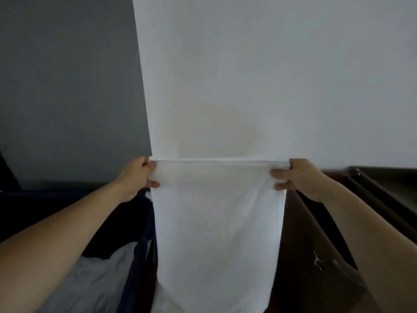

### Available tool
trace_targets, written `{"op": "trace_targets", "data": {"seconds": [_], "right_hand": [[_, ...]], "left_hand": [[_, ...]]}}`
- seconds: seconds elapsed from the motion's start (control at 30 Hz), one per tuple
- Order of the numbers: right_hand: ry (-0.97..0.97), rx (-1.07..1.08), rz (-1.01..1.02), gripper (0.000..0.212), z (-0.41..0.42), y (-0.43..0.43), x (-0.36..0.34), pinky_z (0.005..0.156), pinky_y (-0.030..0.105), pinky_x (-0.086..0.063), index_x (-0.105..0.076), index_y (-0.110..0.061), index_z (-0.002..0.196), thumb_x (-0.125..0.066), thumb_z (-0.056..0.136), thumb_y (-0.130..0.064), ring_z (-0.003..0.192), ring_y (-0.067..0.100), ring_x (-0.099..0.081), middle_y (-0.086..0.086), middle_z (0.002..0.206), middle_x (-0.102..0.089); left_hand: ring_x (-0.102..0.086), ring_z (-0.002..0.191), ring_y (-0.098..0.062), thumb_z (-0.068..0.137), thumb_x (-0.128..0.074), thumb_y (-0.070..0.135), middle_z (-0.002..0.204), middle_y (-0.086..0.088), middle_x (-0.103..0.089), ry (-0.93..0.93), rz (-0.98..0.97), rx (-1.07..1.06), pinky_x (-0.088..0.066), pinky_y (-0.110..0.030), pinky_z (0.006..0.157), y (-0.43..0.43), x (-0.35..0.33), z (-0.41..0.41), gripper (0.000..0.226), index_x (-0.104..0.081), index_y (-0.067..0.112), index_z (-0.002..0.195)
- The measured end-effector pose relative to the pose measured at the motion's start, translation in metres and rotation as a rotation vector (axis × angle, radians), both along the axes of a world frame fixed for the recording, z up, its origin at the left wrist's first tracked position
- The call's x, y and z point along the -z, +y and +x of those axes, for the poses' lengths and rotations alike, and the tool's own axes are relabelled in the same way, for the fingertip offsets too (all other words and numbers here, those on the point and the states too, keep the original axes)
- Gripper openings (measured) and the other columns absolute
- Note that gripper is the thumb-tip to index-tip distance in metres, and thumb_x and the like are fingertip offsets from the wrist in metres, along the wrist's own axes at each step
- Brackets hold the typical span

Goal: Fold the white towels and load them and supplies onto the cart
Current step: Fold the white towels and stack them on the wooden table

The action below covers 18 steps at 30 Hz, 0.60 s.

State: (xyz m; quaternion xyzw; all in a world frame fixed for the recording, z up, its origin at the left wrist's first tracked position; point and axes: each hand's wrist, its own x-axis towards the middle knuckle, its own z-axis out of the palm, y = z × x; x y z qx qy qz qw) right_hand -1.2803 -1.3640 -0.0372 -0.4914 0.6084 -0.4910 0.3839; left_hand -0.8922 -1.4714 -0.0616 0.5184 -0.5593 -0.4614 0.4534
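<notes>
**Towel held up by its top corners**

The left grip (135,177) pinches the towel's (218,222) upper left corner, thumb in front and fingers curled behind. The right grip (297,177) pinches the upper right corner the same way. Both are narrow, closed on cloth, and roughly level. The top edge is stretched nearly straight between them, and the towel hangs flat in front of the wall (270,75). Its lower end runs out of view, so I cannot tell whether it hangs free.

Just left of the towel is a dark blue bin (144,222) with pale linen (94,279) inside. To the right is a brown unit (316,233), possibly the cart.

The folding looks barely begun. Only the corners are held, so a jerk while bringing the hands together could pull one loose and drop that side. If one hand drifts lower, the edges will not meet and the fold will come out skewed. The hanging end could also snag on the bin rim or brush the brown unit.
</notes>
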Motion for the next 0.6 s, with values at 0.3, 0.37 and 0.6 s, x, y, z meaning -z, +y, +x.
{"op": "trace_targets", "data": {"seconds": [0.3, 0.37, 0.6], "right_hand": [[0.043, 0.16, -0.566, 0.013, -0.006, -0.048, -0.147, 0.06, 0.027, -0.059, -0.069, -0.017, 0.076, -0.077, 0.082, -0.009, 0.065, 0.014, -0.07, 0.0, 0.079, -0.069], [0.049, 0.142, -0.637, 0.01, -0.009, -0.042, -0.173, 0.061, 0.031, -0.06, -0.07, -0.017, 0.073, -0.079, 0.078, -0.014, 0.064, 0.016, -0.071, -0.003, 0.075, -0.07], [0.09, 0.147, -0.708, 0.024, 0.005, 0.017, -0.197, 0.072, 0.05, -0.061, -0.072, -0.005, 0.089, -0.078, 0.075, -0.023, 0.064, 0.017, -0.072, -0.009, 0.072, -0.07]], "left_hand": [[-0.055, 0.08, -0.009, 0.105, -0.041, 0.018, 0.092, 0.006, -0.048, 0.109, -0.509, -0.296, -0.056, -0.021, 0.049, -0.043, -0.164, -0.035, 0.022, -0.044, 0.023, 0.084], [-0.056, 0.079, -0.008, 0.105, -0.043, 0.019, 0.092, 0.006, -0.049, 0.121, -0.587, -0.333, -0.056, -0.021, 0.05, -0.032, -0.192, -0.031, 0.022, -0.045, 0.024, 0.083], [-0.058, 0.084, -0.01, 0.104, -0.045, 0.02, 0.096, 0.004, -0.051, 0.166, -0.687, -0.331, -0.058, -0.023, 0.057, 0.031, -0.221, -0.008, 0.019, -0.047, 0.024, 0.085]]}}
